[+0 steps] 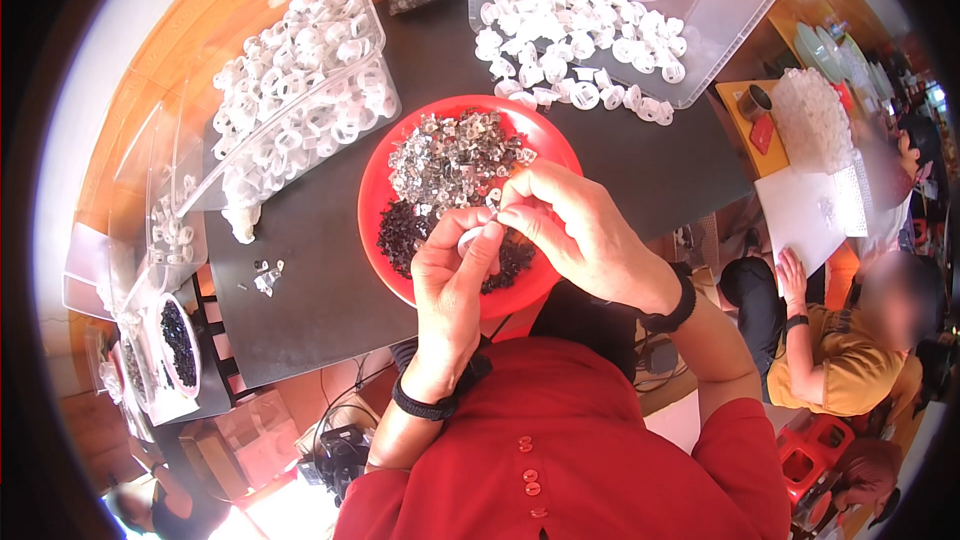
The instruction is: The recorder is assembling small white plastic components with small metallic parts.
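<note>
Over a red round basin [372,190] my two hands meet at the fingertips. My left hand [447,265] is closed, with a small white plastic part [470,238] between thumb and fingers. The fingers of my right hand [565,223] are pinched against that part; what they grip is too small to make out. Silvery metal clips [440,162] are heaped in the far half of the basin. Small black pieces [398,232] lie nearer to me, partly hidden beneath my hands.
A clear bin [385,90] of white plastic parts stands at the left, and another clear bin [735,15] lies tipped at the back right, parts spilling onto the dark table [310,310]. A few loose pieces [267,278] lie left. At the right sits a person in yellow [840,365].
</note>
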The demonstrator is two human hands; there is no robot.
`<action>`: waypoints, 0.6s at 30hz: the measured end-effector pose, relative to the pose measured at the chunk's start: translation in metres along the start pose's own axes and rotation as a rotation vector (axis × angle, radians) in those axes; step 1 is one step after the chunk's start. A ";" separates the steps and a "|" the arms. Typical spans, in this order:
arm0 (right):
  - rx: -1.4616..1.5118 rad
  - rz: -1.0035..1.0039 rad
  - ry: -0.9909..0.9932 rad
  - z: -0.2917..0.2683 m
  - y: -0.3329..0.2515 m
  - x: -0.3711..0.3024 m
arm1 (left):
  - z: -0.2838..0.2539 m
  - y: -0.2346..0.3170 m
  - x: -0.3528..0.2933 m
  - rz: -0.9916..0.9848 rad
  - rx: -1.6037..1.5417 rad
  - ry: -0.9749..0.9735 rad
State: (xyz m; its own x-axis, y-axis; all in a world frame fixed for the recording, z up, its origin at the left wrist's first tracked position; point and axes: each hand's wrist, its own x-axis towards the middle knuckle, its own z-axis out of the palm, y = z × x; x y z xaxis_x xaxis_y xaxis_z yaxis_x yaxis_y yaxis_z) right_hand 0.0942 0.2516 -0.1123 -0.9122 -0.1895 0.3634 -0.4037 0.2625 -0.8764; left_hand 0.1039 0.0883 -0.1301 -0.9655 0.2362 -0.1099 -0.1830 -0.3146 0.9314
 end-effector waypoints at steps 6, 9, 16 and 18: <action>-0.055 -0.025 0.101 0.002 -0.002 -0.003 | -0.006 0.004 0.007 -0.035 -0.243 -0.098; -0.128 -0.031 0.101 0.005 -0.005 -0.007 | 0.003 0.009 0.004 -0.081 -0.287 -0.099; -0.611 -0.161 0.072 0.009 -0.012 -0.010 | 0.002 0.003 0.001 -0.079 -0.312 -0.111; -0.664 -0.197 0.031 0.010 -0.009 -0.012 | 0.003 0.005 0.000 -0.055 -0.293 -0.123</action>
State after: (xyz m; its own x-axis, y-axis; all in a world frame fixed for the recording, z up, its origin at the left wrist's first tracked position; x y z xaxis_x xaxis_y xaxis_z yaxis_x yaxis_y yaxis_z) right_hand 0.1099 0.2416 -0.1120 -0.8149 -0.2687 0.5136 -0.5109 0.7515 -0.4174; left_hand 0.1032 0.0894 -0.1250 -0.9262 0.3639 -0.0982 -0.2974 -0.5457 0.7834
